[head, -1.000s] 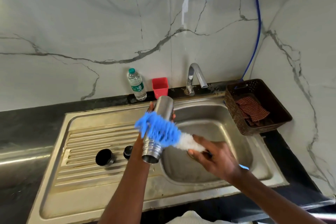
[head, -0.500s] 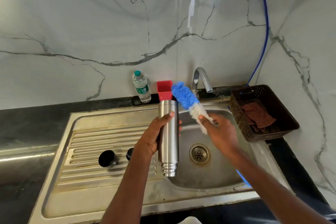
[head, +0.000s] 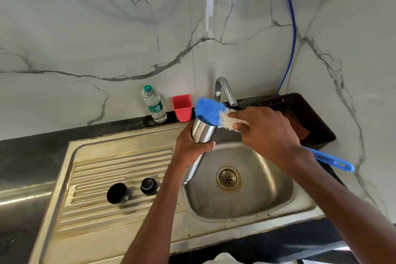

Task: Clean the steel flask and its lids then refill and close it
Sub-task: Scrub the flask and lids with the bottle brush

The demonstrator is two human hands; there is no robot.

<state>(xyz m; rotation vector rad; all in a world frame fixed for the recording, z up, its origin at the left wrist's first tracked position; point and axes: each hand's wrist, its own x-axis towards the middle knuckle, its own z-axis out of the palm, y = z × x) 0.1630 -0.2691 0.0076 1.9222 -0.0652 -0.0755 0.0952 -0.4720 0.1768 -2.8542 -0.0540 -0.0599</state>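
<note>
Two round black lids (head: 117, 193) (one cup-shaped) sit on the ribbed drainboard at lower left; at centre frame the left hand (head: 189, 148) grips a tilted cylindrical steel flask (head: 202, 132), the right hand (head: 264, 129) clasping a blue-bristled bottle brush (head: 209, 111) across its upper end.

The flask (head: 202, 133) was brushed steel; the sink (head: 252, 188) dull, stained steel; the brush (head: 209, 110) fluffy bristle on glossy plastic.

Both forearms are bare, with no sleeve, watch or ring. The left hand (head: 190, 146) and right hand (head: 265, 133) wear no gloves.
</note>
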